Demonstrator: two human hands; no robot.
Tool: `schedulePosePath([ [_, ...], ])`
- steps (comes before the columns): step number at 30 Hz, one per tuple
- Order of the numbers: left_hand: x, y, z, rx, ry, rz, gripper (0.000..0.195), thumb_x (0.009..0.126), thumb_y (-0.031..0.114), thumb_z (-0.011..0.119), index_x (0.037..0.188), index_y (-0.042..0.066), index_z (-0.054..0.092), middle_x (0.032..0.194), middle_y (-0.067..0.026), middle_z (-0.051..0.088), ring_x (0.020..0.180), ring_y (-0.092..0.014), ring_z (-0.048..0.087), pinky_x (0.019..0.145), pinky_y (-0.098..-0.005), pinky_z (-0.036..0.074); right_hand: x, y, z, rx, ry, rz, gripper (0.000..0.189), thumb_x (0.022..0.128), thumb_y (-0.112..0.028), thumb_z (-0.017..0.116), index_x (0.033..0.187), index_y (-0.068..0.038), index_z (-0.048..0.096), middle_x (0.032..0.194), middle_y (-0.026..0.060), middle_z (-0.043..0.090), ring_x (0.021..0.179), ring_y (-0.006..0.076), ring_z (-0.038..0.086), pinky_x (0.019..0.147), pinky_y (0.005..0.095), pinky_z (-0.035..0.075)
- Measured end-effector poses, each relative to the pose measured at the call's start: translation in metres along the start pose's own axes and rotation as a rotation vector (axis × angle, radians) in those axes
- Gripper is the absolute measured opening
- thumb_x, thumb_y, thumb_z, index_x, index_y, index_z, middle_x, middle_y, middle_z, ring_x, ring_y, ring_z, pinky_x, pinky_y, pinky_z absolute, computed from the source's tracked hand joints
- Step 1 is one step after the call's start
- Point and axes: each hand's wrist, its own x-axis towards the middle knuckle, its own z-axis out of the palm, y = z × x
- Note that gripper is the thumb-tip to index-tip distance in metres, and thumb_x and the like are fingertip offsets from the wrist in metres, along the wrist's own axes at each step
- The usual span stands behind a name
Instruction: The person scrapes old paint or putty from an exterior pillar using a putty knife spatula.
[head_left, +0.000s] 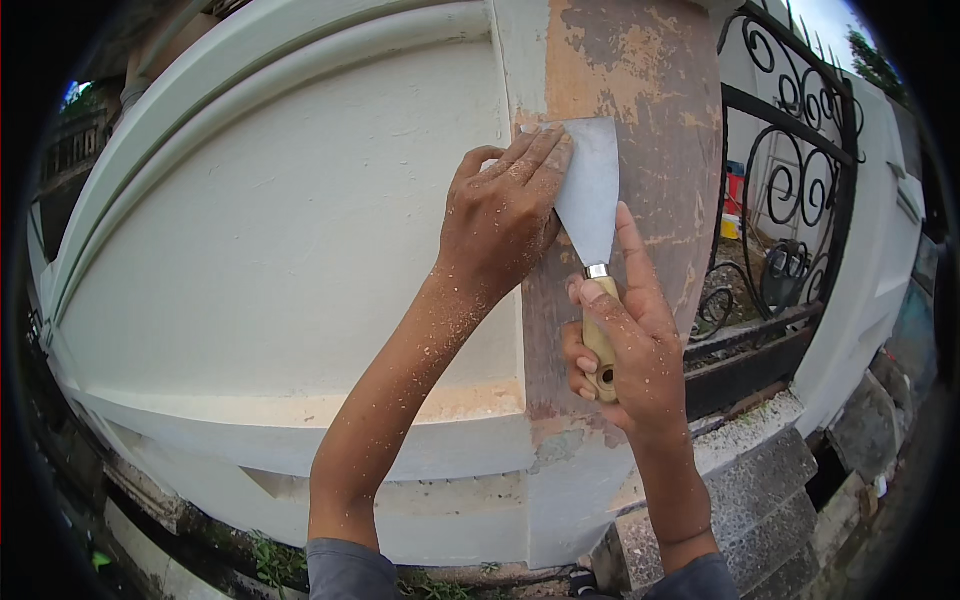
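My right hand (645, 337) grips the wooden handle of a putty knife (592, 180) with a wide metal blade. Its index finger stretches up along the blade's right edge. The blade points upward and lies against a scraped pillar (660, 142) of patchy brown and tan. My left hand (510, 187) lays its fingers on the blade's upper left part; its thumb is hidden, so whether it grips the blade cannot be told. The blade's top edge meets the pillar's surface. Pale flakes dot both hands and forearms.
A white recessed wall panel (300, 225) adjoins the pillar on the left, its bottom ledge (450, 405) dusted with tan debris. A black wrought-iron gate (780, 157) stands at right. Grey stone steps (757, 480) lie below it. Weeds (277, 559) grow along the wall's foot.
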Motion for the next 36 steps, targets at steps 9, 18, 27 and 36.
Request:
schedulePosePath([
  [9,0.002,0.002,0.003,0.048,0.002,-0.04,0.044,0.071,0.006,0.067,0.113,0.0,0.057,0.119,-0.0142,0.059,0.113,-0.024,0.055,0.09,-0.0385,0.043,0.0,-0.005,-0.005,0.068,-0.017,0.074,0.064,0.092,-0.006,0.044,0.145,-0.006,0.008,0.09,0.0084,0.049,0.05,0.0052,0.044,0.037,0.0198,0.038],
  [18,0.003,0.01,-0.006,0.076,-0.044,-0.036,0.043,0.069,0.003,0.064,0.111,0.004,0.06,0.119,-0.0108,0.059,0.113,-0.025,0.055,0.09,-0.0395,0.044,0.006,0.001,-0.005,0.159,-0.043,0.037,0.064,0.092,-0.006,0.045,0.145,-0.007,0.009,0.084,0.006,0.05,0.05,0.0048,0.044,0.036,0.018,0.036],
  [27,-0.005,0.007,-0.008,-0.048,0.017,-0.026,0.046,0.062,-0.002,0.059,0.107,0.006,0.063,0.113,-0.0088,0.063,0.102,-0.022,0.062,0.083,-0.0353,0.05,0.002,0.002,-0.001,0.12,-0.009,0.02,0.063,0.092,-0.003,0.042,0.145,-0.007,0.008,0.086,0.0072,0.05,0.051,0.0051,0.043,0.037,0.0185,0.037],
  [36,-0.001,0.007,-0.003,-0.073,0.069,-0.051,0.046,0.063,0.001,0.063,0.108,0.007,0.063,0.111,-0.0089,0.063,0.102,-0.022,0.062,0.081,-0.0327,0.049,0.0,-0.011,-0.005,0.077,-0.026,0.087,0.062,0.093,-0.006,0.043,0.145,-0.008,0.009,0.086,0.0045,0.047,0.052,0.0056,0.044,0.035,0.0197,0.038],
])
